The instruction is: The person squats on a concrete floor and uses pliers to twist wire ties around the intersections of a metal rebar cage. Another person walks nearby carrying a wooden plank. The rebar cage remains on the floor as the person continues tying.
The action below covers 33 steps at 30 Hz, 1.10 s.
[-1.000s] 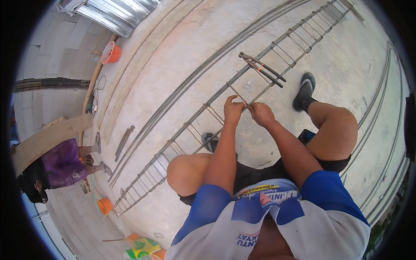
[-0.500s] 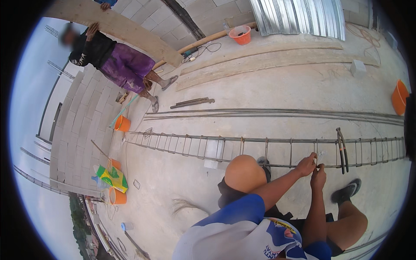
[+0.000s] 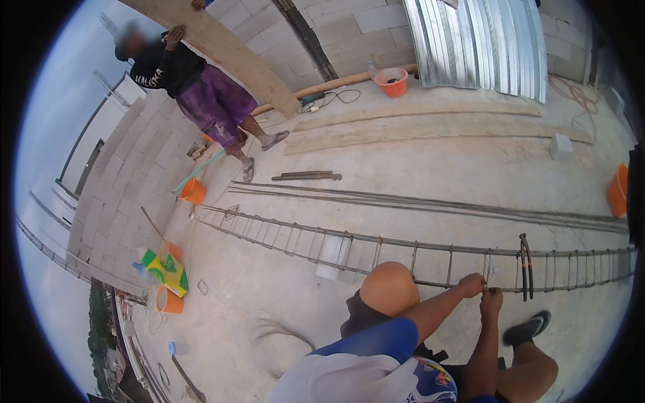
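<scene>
A long rebar cage (image 3: 450, 260) of thin steel bars and rectangular stirrups runs from left to right in front of me. At its near bar, my left hand (image 3: 472, 285) is closed in a pinch beside a stirrup. Close against it, my right hand (image 3: 492, 303) pinches too, just below the same bar. Whatever thin piece lies between the fingers is too small to make out. Just right of the hands, a pair of pincers (image 3: 527, 269) with long dark handles rests across the cage. A pale block (image 3: 331, 255) sits under the cage left of my knee.
Loose rebars (image 3: 376, 199) lie beyond the cage, with short metal pieces (image 3: 306, 176) and long planks (image 3: 437, 134) farther off. A co-worker (image 3: 201, 87) stands far left holding a wide board (image 3: 235, 50). Orange buckets (image 3: 193, 191) and thin wire strands (image 3: 279, 329) lie around.
My view has tilted, so the cage and hands appear lower. Both hands keep pinching at the same stirrup. The co-worker still stands with the board.
</scene>
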Each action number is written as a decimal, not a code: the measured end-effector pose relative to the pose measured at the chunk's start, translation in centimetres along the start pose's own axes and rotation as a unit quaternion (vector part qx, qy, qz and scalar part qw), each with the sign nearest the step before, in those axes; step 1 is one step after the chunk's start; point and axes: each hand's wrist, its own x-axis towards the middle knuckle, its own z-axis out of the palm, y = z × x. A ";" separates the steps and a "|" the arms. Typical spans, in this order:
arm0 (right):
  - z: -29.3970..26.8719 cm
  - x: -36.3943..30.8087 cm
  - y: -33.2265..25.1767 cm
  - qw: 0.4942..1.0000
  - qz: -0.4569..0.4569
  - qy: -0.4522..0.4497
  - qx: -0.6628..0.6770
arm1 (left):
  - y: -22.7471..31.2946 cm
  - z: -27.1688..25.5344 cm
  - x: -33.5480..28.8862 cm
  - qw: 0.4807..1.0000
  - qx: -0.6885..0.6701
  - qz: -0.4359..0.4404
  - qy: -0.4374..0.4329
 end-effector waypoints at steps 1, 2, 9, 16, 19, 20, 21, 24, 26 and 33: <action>-0.1 -0.4 -0.6 1.000 0.012 -0.013 0.000 | 0.0 -0.5 -0.2 1.000 0.008 -0.005 -0.026; -0.4 -1.1 -2.3 1.000 -0.005 0.000 -0.004 | 0.3 -1.1 0.0 0.999 0.006 -0.018 -0.029; -2.7 -2.1 -5.0 0.998 -0.017 0.017 -0.052 | 0.4 -1.4 1.7 0.991 -0.102 0.006 -0.084; -5.4 -5.6 -4.7 0.978 -0.021 -0.009 -0.206 | 0.6 -1.2 0.8 0.994 -0.062 -0.061 -0.064; -4.4 -6.6 -6.6 0.961 -0.050 -0.066 -0.264 | 0.7 -1.4 0.5 0.995 -0.046 -0.064 -0.061; -4.1 -6.3 -6.9 0.956 -0.091 -0.065 -0.271 | 0.8 -1.4 0.6 0.996 -0.043 -0.058 -0.060; -3.9 -5.9 -7.8 0.950 -0.116 -0.071 -0.282 | 0.8 -1.6 0.5 0.996 -0.037 -0.058 -0.062; -4.4 -2.3 -9.5 0.932 -0.178 -0.077 -0.307 | 0.7 -1.9 0.6 0.996 -0.023 -0.054 -0.064; -5.2 0.4 -9.0 0.925 -0.195 -0.075 -0.316 | 0.4 -1.7 0.9 0.996 -0.025 -0.052 -0.065; -4.8 -0.6 -5.7 0.919 -0.136 0.008 -0.369 | 0.0 -1.7 1.6 0.989 -0.074 -0.069 -0.105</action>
